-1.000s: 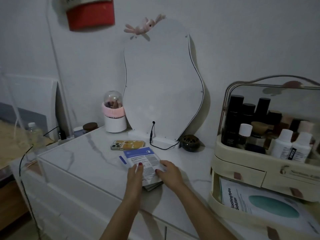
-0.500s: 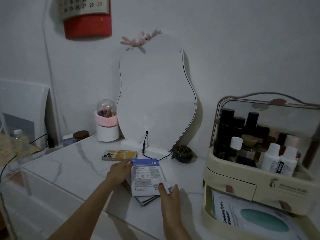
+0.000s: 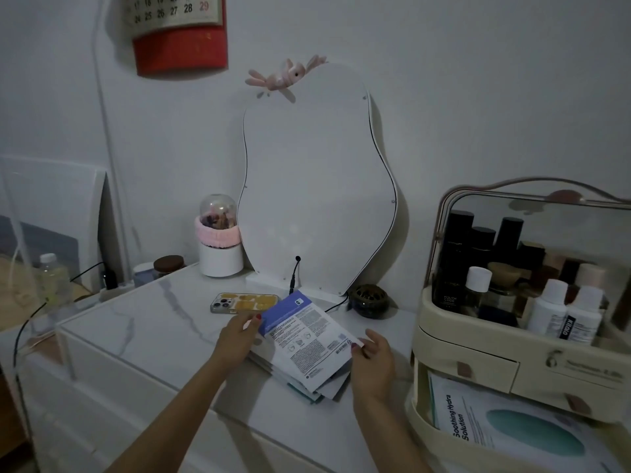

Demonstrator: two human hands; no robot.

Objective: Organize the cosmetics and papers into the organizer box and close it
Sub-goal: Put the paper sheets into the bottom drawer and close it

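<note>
A stack of flat sheet-mask packets (image 3: pixel 304 346), the top one white with a blue band, lies on the marble dresser top. My left hand (image 3: pixel 239 336) grips its left edge and my right hand (image 3: pixel 372 356) pinches its right edge; the top packets are tilted up off the surface. To the right stands the cream organizer box (image 3: pixel 478 336), its clear lid raised, with several bottles (image 3: pixel 563 315) in the top tray. Its bottom drawer (image 3: pixel 423 425) is pulled out and holds a white packet (image 3: pixel 478 425) printed "Soothing Hydra Solution".
A phone (image 3: pixel 244 302) in a yellow case lies just behind the packets. A wavy mirror (image 3: pixel 314 186) with a cable leans on the wall, a dark round dish (image 3: pixel 370 300) beside it. A white cup with a pink band (image 3: pixel 220 247) stands at the back left.
The stack has turned so its blue end points to the back left, and its top packets have lifted. My right hand moved from the front corner to the right edge.
</note>
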